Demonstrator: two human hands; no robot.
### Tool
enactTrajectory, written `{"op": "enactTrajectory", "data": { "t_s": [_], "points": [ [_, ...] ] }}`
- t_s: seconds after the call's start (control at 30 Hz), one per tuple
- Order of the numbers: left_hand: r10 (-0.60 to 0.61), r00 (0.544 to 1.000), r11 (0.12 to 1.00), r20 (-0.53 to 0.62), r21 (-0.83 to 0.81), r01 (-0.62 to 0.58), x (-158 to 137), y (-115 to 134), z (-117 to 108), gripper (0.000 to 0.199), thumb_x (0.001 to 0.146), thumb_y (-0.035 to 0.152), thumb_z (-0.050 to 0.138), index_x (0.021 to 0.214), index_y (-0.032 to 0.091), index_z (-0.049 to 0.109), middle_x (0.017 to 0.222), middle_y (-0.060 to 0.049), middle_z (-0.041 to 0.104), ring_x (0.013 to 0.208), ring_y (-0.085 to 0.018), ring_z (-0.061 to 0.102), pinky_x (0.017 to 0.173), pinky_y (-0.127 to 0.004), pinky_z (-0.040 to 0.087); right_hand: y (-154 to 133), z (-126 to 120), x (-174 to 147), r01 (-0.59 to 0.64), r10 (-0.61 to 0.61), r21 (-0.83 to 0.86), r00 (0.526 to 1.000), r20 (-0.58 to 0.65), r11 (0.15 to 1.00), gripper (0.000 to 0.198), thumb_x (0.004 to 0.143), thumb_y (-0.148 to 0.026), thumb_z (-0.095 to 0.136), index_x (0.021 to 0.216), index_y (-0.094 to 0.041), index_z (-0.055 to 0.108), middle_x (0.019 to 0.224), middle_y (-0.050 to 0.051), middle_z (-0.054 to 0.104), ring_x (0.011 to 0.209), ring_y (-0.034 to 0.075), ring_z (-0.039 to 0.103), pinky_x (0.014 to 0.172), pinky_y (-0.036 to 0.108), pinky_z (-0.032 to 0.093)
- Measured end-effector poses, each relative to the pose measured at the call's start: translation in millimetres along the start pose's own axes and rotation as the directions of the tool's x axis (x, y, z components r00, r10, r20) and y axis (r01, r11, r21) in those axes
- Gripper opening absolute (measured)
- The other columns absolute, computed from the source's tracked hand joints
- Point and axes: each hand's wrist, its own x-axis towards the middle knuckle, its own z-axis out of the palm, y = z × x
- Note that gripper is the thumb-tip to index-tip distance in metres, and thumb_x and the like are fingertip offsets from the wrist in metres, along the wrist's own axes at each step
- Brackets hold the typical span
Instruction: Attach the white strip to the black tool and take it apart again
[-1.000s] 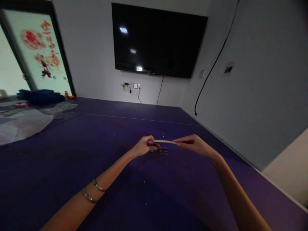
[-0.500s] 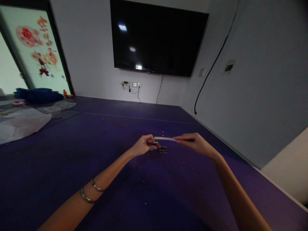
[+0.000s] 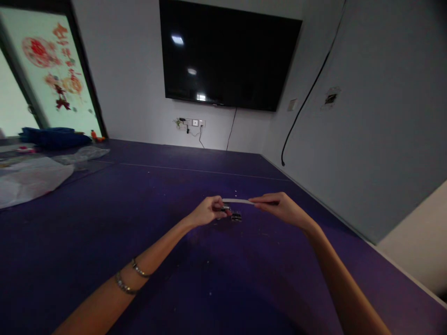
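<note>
Okay so the pale strip (image 3: 237, 201) is held up between the fingertips of both hands, bowed just slightly. Its left end is pinched by the left hand (image 3: 208, 211), fingers curled in and pretty much closed; a small dark part (image 3: 226, 209) is gripped there too, just under the strip, but what it is can't be made out. The other end is nipped by the right hand (image 3: 288, 209), fingers straightish and nearly together, wrist bent. Another dark piece (image 3: 236, 217) is seen on the purple surface (image 3: 240, 270), just right of the left fingertips.
</note>
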Motion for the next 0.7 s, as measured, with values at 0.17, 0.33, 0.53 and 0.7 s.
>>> {"op": "enactTrajectory", "data": {
  "t_s": [0.17,0.33,0.53,0.7],
  "points": [
    [0.022,1.000,1.000,0.010,0.022,-0.022,-0.9,1.6,0.2,0.025,0.063,0.013,0.068,0.073,0.015,0.044,0.079,-0.006,0.068,0.072,-0.013,0.061,0.062,-0.025,0.043,-1.3,1.2,0.1,0.025,-0.026,0.047,1.000,0.016,0.999,0.029,0.080,-0.037,0.054,0.103,-0.024,0.068,0.084,0.003,0.070,0.070,0.016,0.059,0.061,0.027,0.045],
    [0.025,1.000,0.998,0.002,0.059,-0.025,-1.5,2.6,-0.2,0.024,0.064,0.014,0.067,0.073,0.014,0.045,0.080,-0.007,0.068,0.071,-0.014,0.061,0.060,-0.025,0.042,-5.2,2.2,0.0,0.033,-0.033,0.037,0.999,-0.001,0.999,0.028,0.081,-0.036,0.054,0.102,-0.024,0.068,0.084,0.004,0.070,0.071,0.016,0.060,0.064,0.027,0.045],
    [0.029,1.000,0.997,-0.001,0.067,-0.029,-1.8,4.9,1.0,0.023,0.064,0.014,0.067,0.072,0.014,0.045,0.078,-0.006,0.067,0.069,-0.013,0.060,0.060,-0.025,0.042,-3.7,3.3,0.5,0.067,-0.067,0.014,0.998,0.020,0.998,0.028,0.081,-0.035,0.054,0.103,-0.024,0.068,0.080,0.004,0.069,0.068,0.015,0.059,0.059,0.025,0.043],
    [0.012,1.000,0.999,0.024,0.034,-0.013,-2.4,7.2,2.1,0.023,0.063,0.012,0.067,0.075,0.014,0.047,0.079,-0.006,0.068,0.072,-0.013,0.061,0.062,-0.024,0.042,-4.9,2.7,0.1,0.062,-0.064,-0.029,0.997,-0.051,0.998,0.026,0.081,-0.033,0.055,0.102,-0.024,0.068,0.085,0.004,0.069,0.071,0.015,0.059,0.061,0.026,0.043]
  ]
}}
